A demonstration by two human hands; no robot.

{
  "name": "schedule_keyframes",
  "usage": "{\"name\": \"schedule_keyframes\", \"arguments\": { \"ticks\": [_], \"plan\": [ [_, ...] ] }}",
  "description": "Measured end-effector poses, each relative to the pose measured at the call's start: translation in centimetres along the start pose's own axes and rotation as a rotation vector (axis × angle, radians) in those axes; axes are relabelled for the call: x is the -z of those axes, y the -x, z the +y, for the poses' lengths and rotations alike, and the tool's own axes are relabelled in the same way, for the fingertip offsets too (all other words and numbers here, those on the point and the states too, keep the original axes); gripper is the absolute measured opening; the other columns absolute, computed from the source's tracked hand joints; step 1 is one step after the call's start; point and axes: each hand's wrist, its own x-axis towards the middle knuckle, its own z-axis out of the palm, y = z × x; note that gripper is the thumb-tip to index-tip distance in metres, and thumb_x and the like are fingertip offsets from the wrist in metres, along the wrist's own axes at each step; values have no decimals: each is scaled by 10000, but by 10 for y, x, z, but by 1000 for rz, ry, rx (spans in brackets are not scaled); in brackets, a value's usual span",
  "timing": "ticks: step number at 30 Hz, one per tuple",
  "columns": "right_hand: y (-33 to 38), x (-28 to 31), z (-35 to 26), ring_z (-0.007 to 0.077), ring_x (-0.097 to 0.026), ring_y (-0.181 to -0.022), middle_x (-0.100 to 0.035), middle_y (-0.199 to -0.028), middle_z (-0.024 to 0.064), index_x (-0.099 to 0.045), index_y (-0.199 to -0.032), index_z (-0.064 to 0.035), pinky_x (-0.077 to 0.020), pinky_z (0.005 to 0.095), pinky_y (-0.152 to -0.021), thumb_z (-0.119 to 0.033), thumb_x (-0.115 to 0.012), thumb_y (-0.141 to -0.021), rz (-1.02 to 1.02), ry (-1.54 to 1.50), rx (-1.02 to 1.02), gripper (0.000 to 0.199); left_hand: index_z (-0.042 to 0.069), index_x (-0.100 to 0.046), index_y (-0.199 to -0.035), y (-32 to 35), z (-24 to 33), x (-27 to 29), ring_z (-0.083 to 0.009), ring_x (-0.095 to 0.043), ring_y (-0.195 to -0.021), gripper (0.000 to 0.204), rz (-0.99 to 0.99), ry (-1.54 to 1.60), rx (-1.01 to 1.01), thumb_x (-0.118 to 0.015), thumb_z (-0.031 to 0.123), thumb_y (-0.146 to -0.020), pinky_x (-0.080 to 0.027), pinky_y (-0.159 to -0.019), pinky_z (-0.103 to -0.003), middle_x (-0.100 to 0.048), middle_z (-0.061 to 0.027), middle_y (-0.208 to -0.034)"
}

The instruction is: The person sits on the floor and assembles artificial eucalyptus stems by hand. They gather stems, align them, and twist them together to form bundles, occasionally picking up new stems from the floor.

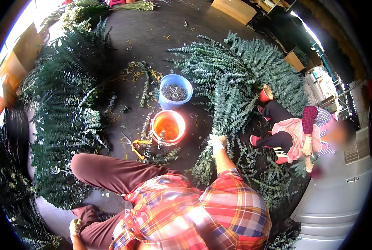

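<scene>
a: where is the long, leafy grey-green branch bundle (226, 100)?

b: right of the round blue plastic bucket (167, 103); its stems sit in the pale-gloved right hand (218, 143), fingers pressed together around them;

a: and the pale-gloved left hand (74, 227)?

b: beside the maroon cloth trouser leg (96, 228); i cannot tell how its fingers stand; orange-handled metal shears (141, 142) lie near the round orange plastic bucket (179, 126)

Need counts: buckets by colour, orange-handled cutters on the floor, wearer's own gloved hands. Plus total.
Blue bucket: 1
Red-orange bucket: 1
Orange-handled cutters: 1
Wearer's gloved hands: 2 (left hand, right hand)
Total: 5
</scene>
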Motion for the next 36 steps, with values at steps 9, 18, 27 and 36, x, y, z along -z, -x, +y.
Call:
{"name": "schedule_keyframes", "arguments": {
  "ticks": [9, 18, 27, 36],
  "plan": [
    [-1, -10, -4, 171, -596, -646, -683, -812, 94, -672, -819, 49, -488, 360, -592, -98, -803, -720, -49, 53, 34, 220, 39, -740, -944, -1, 5, -3, -340, -698, -873, 258, -13, -21, 83, -704, 280, -858, -531, -814, -402, -719, -185, -909],
    [-7, -14, 1, 142, -561, -501, -632, -660, 55, -652, -759, -1, -433, 326, -450, -52, -775, -752, -32, 64, 28, 134, 52, -747, -923, -12, -10, -16, -319, -708, -836, 229, 5, 117, 65, -721, 261, -836, -540, -790, -391, -724, -171, -875],
    [-21, -9, 17, 109, -520, -481, -600, -642, 11, -603, -695, -56, -399, 297, -449, -24, -762, -753, -64, -3, 25, 172, 47, -744, -890, -6, -1, -10, -292, -713, -789, 197, 29, 36, 56, -740, 231, -818, -544, -759, -375, -727, -161, -840],
    [-19, -10, 17, 141, -574, -507, -634, -685, 48, -617, -737, -18, -432, 305, -459, -28, -763, -757, -82, -31, 16, 147, 51, -745, -908, -4, 5, -5, -295, -711, -797, 202, 3, 21, 40, -733, 236, -828, -544, -768, -375, -728, -159, -854]
  ]
}}
